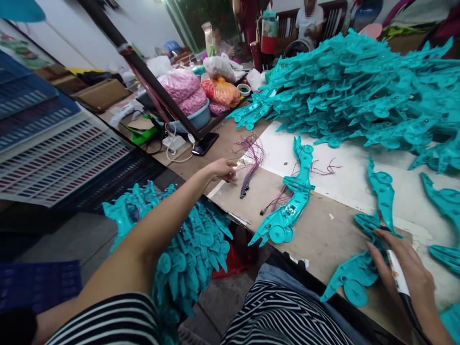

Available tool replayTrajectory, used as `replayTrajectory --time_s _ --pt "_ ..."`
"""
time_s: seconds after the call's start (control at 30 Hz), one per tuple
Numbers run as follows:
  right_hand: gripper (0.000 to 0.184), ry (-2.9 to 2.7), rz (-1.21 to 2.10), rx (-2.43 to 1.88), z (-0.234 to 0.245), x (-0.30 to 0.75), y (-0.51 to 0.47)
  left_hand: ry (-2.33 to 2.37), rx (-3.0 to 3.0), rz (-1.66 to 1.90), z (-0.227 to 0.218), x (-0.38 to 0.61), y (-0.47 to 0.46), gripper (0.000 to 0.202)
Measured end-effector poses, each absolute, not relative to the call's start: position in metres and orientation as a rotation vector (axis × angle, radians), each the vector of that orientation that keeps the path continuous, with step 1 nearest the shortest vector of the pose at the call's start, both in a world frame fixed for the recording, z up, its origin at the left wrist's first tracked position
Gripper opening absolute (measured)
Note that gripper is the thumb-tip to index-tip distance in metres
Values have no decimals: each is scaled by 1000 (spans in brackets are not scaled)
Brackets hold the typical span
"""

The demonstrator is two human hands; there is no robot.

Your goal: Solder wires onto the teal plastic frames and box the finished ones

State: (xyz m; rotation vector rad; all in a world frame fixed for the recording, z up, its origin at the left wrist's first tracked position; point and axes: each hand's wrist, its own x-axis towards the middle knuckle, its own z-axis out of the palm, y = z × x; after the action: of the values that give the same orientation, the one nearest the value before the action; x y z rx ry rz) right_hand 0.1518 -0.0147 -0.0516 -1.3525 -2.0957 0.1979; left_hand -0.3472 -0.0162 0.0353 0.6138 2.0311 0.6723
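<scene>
My right hand (406, 268) grips a soldering iron (397, 273) with a white handle and black cord. Its tip points at a turquoise plastic piece (383, 191) lying under that hand. My left hand (223, 170) is stretched toward the table's far left part, fingers bent together beside a bundle of thin red and blue wires (251, 167) with small black connectors. What those fingers hold, if anything, is too small to make out. Between the hands lies another turquoise piece (293, 206), with thin wires (278, 201) running from it.
A big heap of turquoise pieces (352, 91) covers the table's back right. More pieces with wires (194, 244) are piled below the table's left edge. A phone (205, 143) and power strip (174, 143) lie near a dark slanted post (143, 72). Other people (309, 21) sit beyond.
</scene>
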Motion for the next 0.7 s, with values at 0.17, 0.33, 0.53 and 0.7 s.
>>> replayTrajectory --time_s 0.17,0.33,0.53,0.7 --pt "42 -2103 229 -1330 -53 153 -14 2124 591 646 63 -358 3 17" --pt "45 -2123 236 -1351 -49 154 -15 2084 687 1042 116 -358 33 20" --pt "47 -2149 262 -1352 -51 156 -14 1941 835 1347 170 -350 56 24" --pt "46 -2136 262 -1316 -52 154 -14 2145 1133 1382 194 -356 79 31"
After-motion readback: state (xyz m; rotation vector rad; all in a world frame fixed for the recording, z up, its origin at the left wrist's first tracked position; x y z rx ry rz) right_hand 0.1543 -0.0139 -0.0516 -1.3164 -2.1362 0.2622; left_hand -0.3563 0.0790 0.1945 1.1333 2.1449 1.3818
